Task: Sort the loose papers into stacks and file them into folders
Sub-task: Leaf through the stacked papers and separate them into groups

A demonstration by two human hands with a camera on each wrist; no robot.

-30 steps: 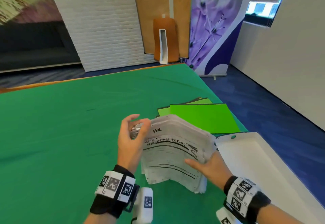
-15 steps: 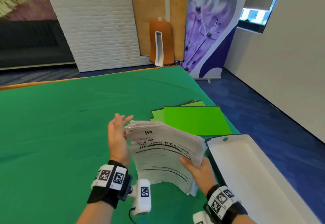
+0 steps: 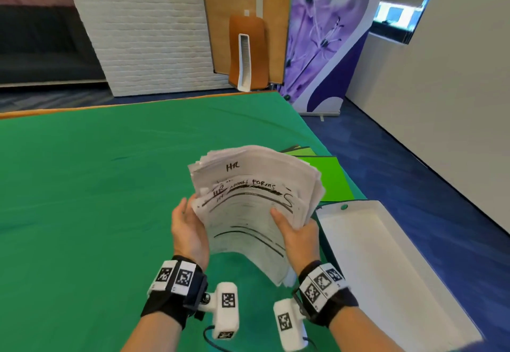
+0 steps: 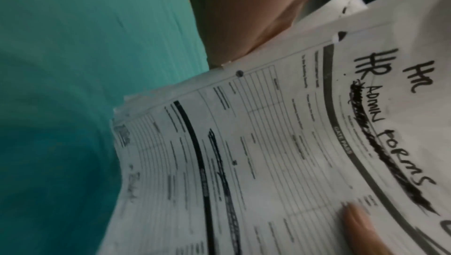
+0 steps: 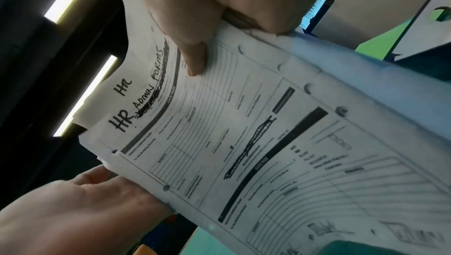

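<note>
A thick stack of white papers (image 3: 248, 205) is held upright above the green table (image 3: 96, 199). Its top sheet is a printed form with "HR" and "ADMIN FORMS" handwritten on it (image 4: 268, 143) (image 5: 244, 133). My right hand (image 3: 295, 235) grips the stack's right edge, thumb on the front sheet (image 5: 195, 56), fingers hidden behind. My left hand (image 3: 189, 227) lies with its palm against the stack's left edge (image 5: 73, 211); its fingertips are hidden behind the papers. Bright green folders (image 3: 328, 177) lie flat on the table just behind the stack.
A white open box (image 3: 386, 268) sits on the table's right side near its edge, next to my right hand. Beyond the table's far edge stand a white brick wall, a wooden panel and a purple flower banner (image 3: 317, 34).
Both hands have raised the stack and tipped it more upright. My left hand slid from the stack's top left corner down to the middle of its left edge.
</note>
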